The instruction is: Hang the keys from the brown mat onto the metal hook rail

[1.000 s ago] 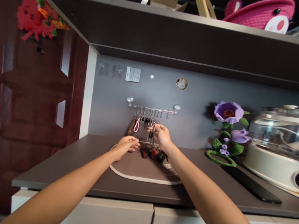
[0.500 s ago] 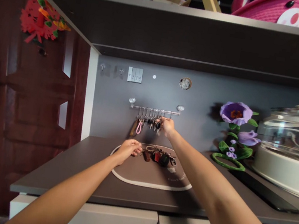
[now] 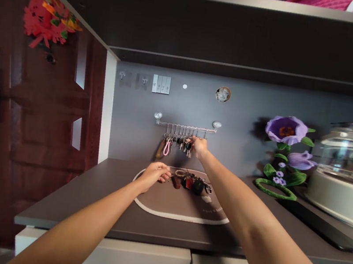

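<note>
My right hand (image 3: 199, 146) reaches up to the hook rail (image 3: 187, 127) on the back wall, its fingers pinched on a bunch of keys (image 3: 189, 147) hanging near the rail's middle. Several other key bunches hang close together to its left, with a pink loop strap (image 3: 167, 147) and a brown strap (image 3: 160, 148) among them. Low over the mat (image 3: 165, 204), my left hand (image 3: 155, 176) has its fingers curled together; what they hold, if anything, is too small to tell. Just right of it lies a pile of keys and fobs (image 3: 198, 186), with a brown piece (image 3: 175, 182) at its near side.
On the right of the counter stand purple fabric flowers (image 3: 286, 130), a black flat object (image 3: 322, 226) and a clear-lidded white appliance (image 3: 347, 194). A deep shelf (image 3: 212, 30) hangs overhead. A dark red door (image 3: 40, 164) is at left.
The whole view has tilted and shifted slightly, so the shelf sits higher in the picture. Both hands stay at nearly the same places by the rail and the mat.
</note>
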`<state>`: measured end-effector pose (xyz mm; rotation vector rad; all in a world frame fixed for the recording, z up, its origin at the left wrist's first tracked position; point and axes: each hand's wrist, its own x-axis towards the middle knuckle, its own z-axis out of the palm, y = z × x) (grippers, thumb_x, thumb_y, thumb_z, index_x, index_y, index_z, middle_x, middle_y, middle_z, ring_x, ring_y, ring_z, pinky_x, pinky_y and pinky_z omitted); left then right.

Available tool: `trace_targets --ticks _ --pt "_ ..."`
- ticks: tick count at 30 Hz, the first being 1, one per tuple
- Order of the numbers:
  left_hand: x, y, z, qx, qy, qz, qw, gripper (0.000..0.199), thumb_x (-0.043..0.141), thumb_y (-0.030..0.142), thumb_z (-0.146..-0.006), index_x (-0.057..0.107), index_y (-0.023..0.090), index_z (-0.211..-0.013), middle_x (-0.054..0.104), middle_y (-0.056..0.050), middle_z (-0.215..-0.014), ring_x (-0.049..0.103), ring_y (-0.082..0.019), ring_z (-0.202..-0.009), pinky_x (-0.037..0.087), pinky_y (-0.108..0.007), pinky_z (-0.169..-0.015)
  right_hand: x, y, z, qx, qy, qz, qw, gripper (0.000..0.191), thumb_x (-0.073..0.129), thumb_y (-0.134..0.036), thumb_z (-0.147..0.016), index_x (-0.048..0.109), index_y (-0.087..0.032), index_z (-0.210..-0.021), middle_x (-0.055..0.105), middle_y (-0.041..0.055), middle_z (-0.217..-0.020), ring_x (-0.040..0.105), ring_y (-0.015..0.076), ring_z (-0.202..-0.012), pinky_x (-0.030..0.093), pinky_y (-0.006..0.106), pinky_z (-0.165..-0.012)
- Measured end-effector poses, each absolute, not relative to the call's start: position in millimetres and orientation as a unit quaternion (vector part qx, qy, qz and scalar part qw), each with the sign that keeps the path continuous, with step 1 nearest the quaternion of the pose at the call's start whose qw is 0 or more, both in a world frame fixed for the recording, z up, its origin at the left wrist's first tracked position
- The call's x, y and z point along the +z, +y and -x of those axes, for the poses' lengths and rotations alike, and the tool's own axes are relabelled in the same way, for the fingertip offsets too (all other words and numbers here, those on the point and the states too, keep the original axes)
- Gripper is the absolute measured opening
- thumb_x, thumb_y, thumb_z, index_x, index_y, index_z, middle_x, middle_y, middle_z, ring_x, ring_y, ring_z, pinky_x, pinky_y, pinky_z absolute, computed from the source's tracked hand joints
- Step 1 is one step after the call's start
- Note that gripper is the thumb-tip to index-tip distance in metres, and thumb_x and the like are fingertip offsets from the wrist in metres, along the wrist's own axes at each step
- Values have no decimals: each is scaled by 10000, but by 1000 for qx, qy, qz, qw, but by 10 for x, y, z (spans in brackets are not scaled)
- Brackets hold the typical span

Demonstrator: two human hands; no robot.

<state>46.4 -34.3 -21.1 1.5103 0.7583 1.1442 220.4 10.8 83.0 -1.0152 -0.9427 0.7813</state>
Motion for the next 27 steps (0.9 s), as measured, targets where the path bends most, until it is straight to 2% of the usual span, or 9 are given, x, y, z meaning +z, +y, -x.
trace_targets --ticks 9,15,19,23,27 --pt "-219 -326 -453 488 329 -624 514 176 600 281 -693 563 111 -711 622 -60 -691 554 -81 -553 429 -193 -515 704 125 -2263 370 -438 442 690 159 429 -159 -810 488 -142 -663 526 -26 -485 303 34 -333 248 155 -330" --pt "-211 -347 -433 491 333 -625 508 174 603 278 -688 557 116 -729 621 -61 -709 550 -79 -564 433 -195 -531 641 198 -2315 396 -452 420 680 132 440 -169 -804 508 -134 -696 542 -25 -508 300 34 -329 297 166 -364" --pt "-218 -353 -417 492 339 -627 500 161 607 250 -685 553 115 -754 621 -70 -736 554 -80 -581 435 -189 -533 600 187 -2335 407 -462 412 672 121 455 -160 -785 521 -128 -690 528 -18 -507 398 54 -384 350 173 -414" --pt "-241 -334 -406 480 347 -636 494 141 595 216 -693 549 121 -785 622 -70 -784 570 -85 -609 438 -191 -548 561 121 -2358 402 -456 436 663 76 484 -155 -750 557 -145 -768 571 -15 -607 460 56 -464 387 167 -474" --pt "-255 -310 -401 449 353 -643 510 172 612 189 -677 537 127 -818 623 -56 -795 583 -83 -624 436 -196 -595 508 88 -2401 389 -450 457 662 114 520 -146 -712 572 -175 -809 600 -9 -713 511 57 -570 426 170 -582"
